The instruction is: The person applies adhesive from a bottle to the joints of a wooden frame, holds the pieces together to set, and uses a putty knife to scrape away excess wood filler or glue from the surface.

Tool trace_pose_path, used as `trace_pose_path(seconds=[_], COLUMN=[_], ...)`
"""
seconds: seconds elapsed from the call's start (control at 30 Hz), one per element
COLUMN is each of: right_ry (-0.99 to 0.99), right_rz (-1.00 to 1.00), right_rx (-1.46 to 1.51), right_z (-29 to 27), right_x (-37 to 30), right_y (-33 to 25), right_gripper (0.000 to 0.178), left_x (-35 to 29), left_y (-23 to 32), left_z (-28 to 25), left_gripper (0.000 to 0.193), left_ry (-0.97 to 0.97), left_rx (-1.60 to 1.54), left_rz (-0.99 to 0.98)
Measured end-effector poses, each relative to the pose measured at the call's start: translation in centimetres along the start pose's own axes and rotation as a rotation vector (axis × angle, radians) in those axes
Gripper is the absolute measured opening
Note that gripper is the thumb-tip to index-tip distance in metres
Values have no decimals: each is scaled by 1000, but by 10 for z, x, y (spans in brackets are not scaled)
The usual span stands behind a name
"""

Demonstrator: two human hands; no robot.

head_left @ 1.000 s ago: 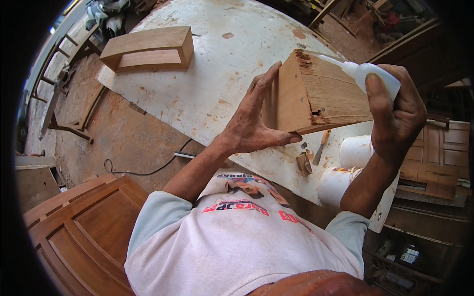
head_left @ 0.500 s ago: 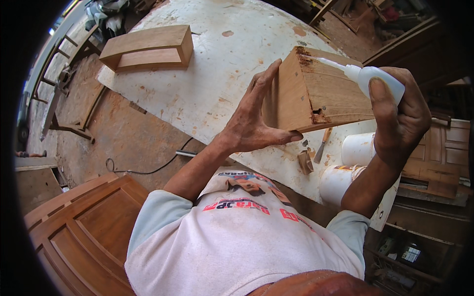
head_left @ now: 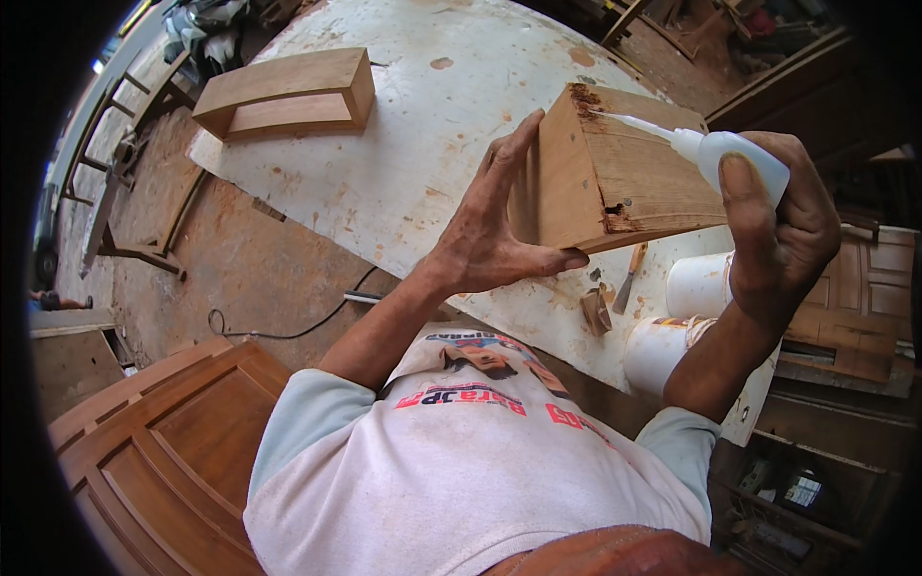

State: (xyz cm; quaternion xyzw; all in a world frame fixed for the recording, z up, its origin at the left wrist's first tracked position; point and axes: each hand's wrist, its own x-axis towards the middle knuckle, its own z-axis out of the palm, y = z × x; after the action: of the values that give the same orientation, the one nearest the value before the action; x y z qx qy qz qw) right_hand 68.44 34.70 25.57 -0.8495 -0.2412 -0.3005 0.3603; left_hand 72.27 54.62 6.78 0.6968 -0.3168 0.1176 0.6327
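Note:
My left hand (head_left: 490,226) grips a wooden box (head_left: 639,178) by its left end, thumb along the lower edge and fingers up the far side. The box is tilted up over the table, and its top edge has dark, rough damage at two corners. In my right hand (head_left: 783,221) is a white squeeze bottle (head_left: 735,163), pinched between thumb and fingers. Its thin nozzle points left, with the tip close to the dark damaged corner; whether it touches the wood I cannot tell.
Another open wooden box (head_left: 288,94) sits at the far left of the white stained table (head_left: 423,125). Near the right edge are two white tubs (head_left: 696,286), a putty knife (head_left: 629,278) and a brown scrap (head_left: 595,312). Panelled wooden doors (head_left: 182,442) lie at lower left.
The box has risen slightly in my left hand. The nozzle tip has shifted a little right and down along the damaged corner; both grips stay the same.

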Motion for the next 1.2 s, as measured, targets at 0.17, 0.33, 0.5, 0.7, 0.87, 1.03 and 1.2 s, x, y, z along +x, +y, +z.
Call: trace_pose_path(seconds=[0.17,0.33,0.5,0.7,0.87,1.03,1.2], right_ry=[23,5,15,-11,10,2,26], right_rz=[22,-16,15,-22,14,-21,-5], right_rx=[-1,-13,-32,-26,-18,-10,-11], right_z=[-1,0,-3,3,0,2,1], right_x=[-2,-1,-5,0,-5,-2,-4], right_y=[-2,-4,-4,-4,-7,-8,-7], right_gripper=[12,11,11,11,11,12,12], left_x=[0,0,-1,1,0,-1,-2], left_y=[0,-2,-2,-2,0,-4,-3], left_z=[0,1,1,0,0,1,1], left_gripper=[132,133,133,132,132,133,133], left_ry=[0,-7,-7,-3,-4,0,8], left_rx=[-4,-2,-1,-5,-1,-1,-3], left_rz=[-6,5,-2,-14,-3,1,-11])
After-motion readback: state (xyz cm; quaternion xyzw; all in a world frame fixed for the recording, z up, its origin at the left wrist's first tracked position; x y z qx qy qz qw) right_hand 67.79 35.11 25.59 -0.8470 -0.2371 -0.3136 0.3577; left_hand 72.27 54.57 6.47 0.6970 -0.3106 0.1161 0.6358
